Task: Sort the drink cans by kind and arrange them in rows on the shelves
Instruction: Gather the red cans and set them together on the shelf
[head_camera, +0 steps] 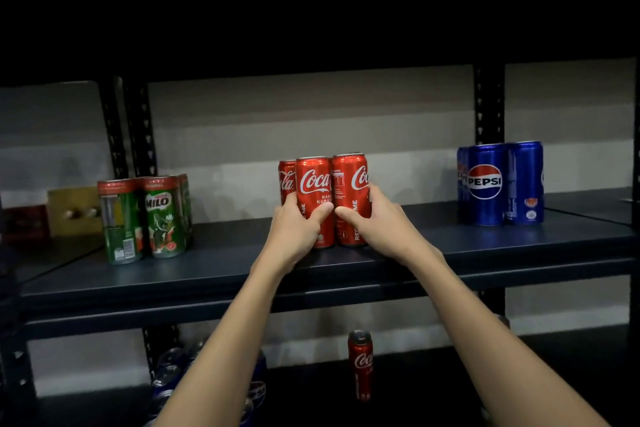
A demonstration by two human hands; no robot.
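Note:
On the dark middle shelf (pixel 221 263) stands a group of red Coca-Cola cans. My left hand (pixel 296 230) grips the front left cola can (pixel 313 184), thumb across its front. My right hand (pixel 382 224) grips the front right cola can (pixel 349 180), fingers round its right side. A third cola can (pixel 286 180) shows behind on the left. Green Milo cans (pixel 145 218) stand grouped at the left of the shelf. Blue Pepsi cans (pixel 498 184) stand grouped at the right.
On the lower shelf stands a single red cola can (pixel 360 364); several blue cans (pixel 173 371) lie jumbled at its left, partly hidden by my left arm. A yellow box (pixel 74 210) sits on the neighbouring shelf unit, far left. Black slotted uprights (pixel 488 104) frame the bay.

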